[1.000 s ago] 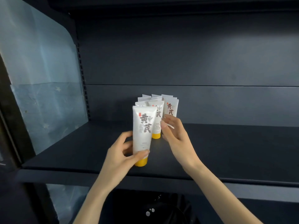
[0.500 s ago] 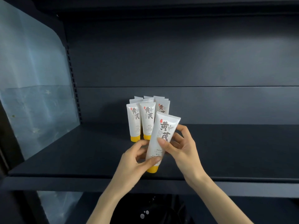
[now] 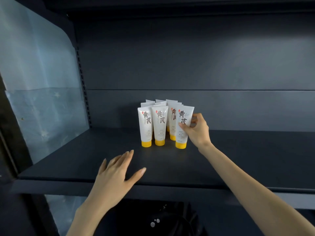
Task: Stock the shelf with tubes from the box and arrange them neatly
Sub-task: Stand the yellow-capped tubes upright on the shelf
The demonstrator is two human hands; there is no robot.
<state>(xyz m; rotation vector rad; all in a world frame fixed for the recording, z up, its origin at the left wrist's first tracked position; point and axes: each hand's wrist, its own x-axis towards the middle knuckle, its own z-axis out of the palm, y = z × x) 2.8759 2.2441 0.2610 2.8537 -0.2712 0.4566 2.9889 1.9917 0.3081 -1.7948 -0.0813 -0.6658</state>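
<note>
Our right hand (image 3: 196, 130) pinches a white plastic tube with a yellow cap (image 3: 182, 132) about its middle, thumb on the printed face and fingers curled behind. The tube stands cap-down at the right end of the front row. Its cap seems to rest on the dark grey metal shelf board (image 3: 247, 159), and it leans a little, top toward the right.

That lean is our chief worry. If we let go before it is plumb, the narrow cap may not hold it and it could tip. Falling left or backward, it would strike the cluster of matching white tubes (image 3: 159, 124) just beside it. These stand close together on small caps, so one knock could bring down several. Squeezing too hard may also dent the soft wall. If we slide the tube left to close the gap in the front row, it may catch the half-hidden tube (image 3: 173, 120) that stands just behind that gap.

Our left hand (image 3: 117, 169) is open, fingers spread, holding nothing, low over the front of the board; we cannot tell whether it touches. It is well apart from the tubes, so we judge it could not steady them quickly.

Around us are the dark back panel (image 3: 187, 57), a perforated upright strip (image 3: 82, 86) and a bluish translucent sheet (image 3: 39, 79) at the left side. The only obstacles to the placing are the neighbouring tubes themselves. The box is out of view, and something dark lies below the shelf, too dim to name.
</note>
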